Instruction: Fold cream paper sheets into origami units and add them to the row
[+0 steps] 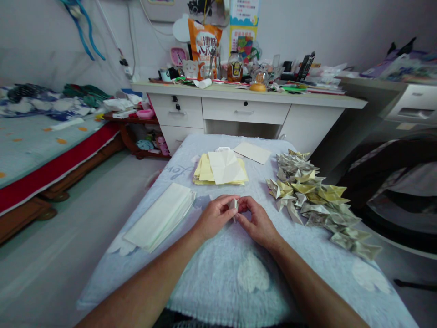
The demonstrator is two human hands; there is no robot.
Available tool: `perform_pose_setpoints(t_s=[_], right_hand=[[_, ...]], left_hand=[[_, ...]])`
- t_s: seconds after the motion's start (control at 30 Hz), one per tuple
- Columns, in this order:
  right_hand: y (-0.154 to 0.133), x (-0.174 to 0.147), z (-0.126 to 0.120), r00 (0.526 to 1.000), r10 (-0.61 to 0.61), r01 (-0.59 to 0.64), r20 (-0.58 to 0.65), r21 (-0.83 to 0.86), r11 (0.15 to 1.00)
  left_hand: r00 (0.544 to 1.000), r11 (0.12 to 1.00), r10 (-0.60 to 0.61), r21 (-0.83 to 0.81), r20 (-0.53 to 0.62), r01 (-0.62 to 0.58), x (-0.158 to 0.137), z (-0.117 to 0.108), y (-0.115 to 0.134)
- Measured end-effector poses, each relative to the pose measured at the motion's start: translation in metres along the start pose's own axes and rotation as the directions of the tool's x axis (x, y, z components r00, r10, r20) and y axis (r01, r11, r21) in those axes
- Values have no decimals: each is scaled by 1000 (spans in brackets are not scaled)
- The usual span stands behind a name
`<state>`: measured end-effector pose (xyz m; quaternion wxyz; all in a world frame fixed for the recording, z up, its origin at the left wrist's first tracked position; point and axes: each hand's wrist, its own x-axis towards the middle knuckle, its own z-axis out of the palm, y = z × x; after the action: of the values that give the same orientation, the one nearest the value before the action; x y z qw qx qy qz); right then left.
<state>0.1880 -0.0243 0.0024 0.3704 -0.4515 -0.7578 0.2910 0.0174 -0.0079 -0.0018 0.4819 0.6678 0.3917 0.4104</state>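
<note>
Between my left hand [218, 214] and my right hand [251, 217] is a small piece of folded paper [233, 204], whitish and pinched by the fingers of both hands. The fingertips hide much of its shape. Just beyond the hands lies a stack of yellow paper squares [201, 173], with a creased white sheet [226, 167] on top. Off to the right, many pointed folded paper pieces [314, 193], grey-white and yellow, are heaped in a long row. A bundle of white paper [159, 216] rests left of my left hand.
A pale blue cloth [218, 273] covers the table. Near its far edge is a cream sheet [252, 152]. Behind stands a white desk [246, 109] crowded with a jar [235, 68] and an orange bag [205, 43]. A bed [51, 146] is at left, a washing machine [406, 136] at right.
</note>
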Motion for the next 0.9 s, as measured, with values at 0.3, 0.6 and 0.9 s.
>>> perform_pose_setpoints(t_s=[0.3, 0.6, 0.9], right_hand=[[-4, 0, 0, 1000, -2, 3, 9, -164, 986], [-4, -1, -1, 1000, -4, 6, 12, -120, 993], [-4, 0, -2, 999, -3, 3, 34, 3, 1000]], left_hand=[[1000, 998, 16, 62, 21, -18, -2, 1, -1], [1000, 998, 7, 60, 30, -9, -3, 2, -1], [1000, 999, -13, 31, 28, 12, -1, -1, -1]])
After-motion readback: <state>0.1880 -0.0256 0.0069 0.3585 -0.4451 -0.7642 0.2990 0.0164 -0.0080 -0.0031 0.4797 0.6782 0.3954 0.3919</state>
